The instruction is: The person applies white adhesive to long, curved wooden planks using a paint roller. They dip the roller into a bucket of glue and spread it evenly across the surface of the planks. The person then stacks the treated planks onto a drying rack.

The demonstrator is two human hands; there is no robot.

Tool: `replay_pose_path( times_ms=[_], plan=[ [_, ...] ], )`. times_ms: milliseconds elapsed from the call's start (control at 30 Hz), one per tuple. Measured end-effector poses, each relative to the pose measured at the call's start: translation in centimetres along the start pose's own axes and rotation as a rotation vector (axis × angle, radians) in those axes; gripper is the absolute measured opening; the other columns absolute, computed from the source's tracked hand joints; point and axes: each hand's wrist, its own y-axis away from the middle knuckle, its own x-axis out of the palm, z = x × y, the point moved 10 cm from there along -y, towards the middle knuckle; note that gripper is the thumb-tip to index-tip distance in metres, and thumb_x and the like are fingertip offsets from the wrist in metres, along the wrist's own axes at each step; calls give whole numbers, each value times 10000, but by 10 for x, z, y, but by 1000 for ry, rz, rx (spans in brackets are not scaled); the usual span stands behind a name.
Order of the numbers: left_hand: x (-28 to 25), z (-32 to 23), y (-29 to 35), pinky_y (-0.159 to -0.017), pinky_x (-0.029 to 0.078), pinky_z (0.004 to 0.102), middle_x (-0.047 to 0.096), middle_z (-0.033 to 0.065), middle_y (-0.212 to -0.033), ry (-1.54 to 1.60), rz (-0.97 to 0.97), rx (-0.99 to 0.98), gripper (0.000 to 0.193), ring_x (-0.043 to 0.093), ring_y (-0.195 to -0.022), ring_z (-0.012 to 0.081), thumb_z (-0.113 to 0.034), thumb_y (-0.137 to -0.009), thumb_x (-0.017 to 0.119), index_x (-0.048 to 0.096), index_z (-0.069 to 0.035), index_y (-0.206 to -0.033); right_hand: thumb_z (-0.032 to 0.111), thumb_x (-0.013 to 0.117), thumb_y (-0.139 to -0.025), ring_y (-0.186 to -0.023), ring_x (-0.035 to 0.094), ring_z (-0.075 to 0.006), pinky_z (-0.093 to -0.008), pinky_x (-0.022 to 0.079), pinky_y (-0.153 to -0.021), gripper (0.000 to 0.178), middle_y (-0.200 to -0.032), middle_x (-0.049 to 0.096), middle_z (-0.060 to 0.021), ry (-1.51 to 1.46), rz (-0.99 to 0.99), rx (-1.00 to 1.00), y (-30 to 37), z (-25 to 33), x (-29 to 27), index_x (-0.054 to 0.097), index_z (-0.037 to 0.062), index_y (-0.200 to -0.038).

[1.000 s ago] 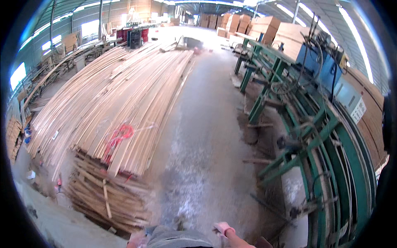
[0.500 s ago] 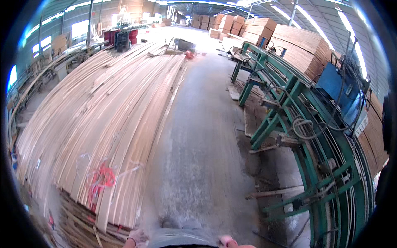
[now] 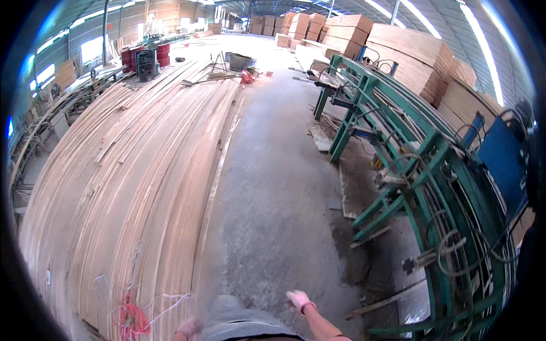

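My right hand (image 3: 298,300), in a pinkish glove, is held out over the concrete floor (image 3: 273,227) in front of me. Its fingers look loosely stretched, and nothing shows in it. My left hand (image 3: 189,327) hangs low at the bottom edge beside the long wooden strips (image 3: 131,187); motion smears its fingers. Closest to it on the strips lies a tangle of red strapping (image 3: 133,319) with white strands. Neither hand touches any of these things, as far as I can see.
A green metal machine frame (image 3: 421,159) with hoses and a blue panel (image 3: 503,162) runs along the right. Behind it rise stacked wooden boards (image 3: 406,59). Ahead on the left stand red and dark drums (image 3: 146,65), and a dark tub (image 3: 239,61) sits past the strips.
I have moved forward along the aisle: the red strapping and the green frame have slid closer. My right hand has swung forward and up; the left stays low.
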Motion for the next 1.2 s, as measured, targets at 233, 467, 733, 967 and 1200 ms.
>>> replay_pose_path(
  times_ms=[233,467,733,967,1200],
  plan=[
    [-95,-43,-127,-799,554,453,703,101,-1035,234,21,-422,263,686,-939,301,-343,-1017,489,635,-134,-1080,295,601,-1011,-743,677,-180,-338,547,-615,366,-1003,727,-115,-474,100,-114,-152,377,-93,602,40,-1274],
    [-367,-196,-445,-804,572,445,702,116,-1069,-527,-88,173,247,699,-960,306,-365,-995,524,641,-168,-1088,277,600,-875,-908,733,-346,-451,570,-766,267,-1028,772,-124,855,238,-69,-314,204,-101,785,157,-1025],
    [-664,-447,-753,-793,588,407,731,116,-1104,1166,-143,-95,250,719,-969,282,-330,-922,627,733,-158,-1068,382,579,-901,-1020,723,-292,-413,563,-857,365,-1038,766,-113,814,247,9,-548,328,-230,762,151,-1117],
    [-657,-440,-838,-793,598,462,757,145,-1007,31,-22,-241,295,733,-905,355,-348,-920,630,759,-115,-1045,251,609,-1001,-715,693,-250,-405,560,-593,286,-981,724,-180,-497,-17,173,-771,800,-440,618,8,-1152],
    [-804,-523,-1041,-803,592,489,749,166,-1041,67,2,-336,284,730,-959,368,-327,-930,590,762,-116,-1009,261,624,-994,-655,672,-220,-385,547,-550,267,-903,708,-116,-491,9,183,-990,1025,-532,614,46,-1152]
  ],
)
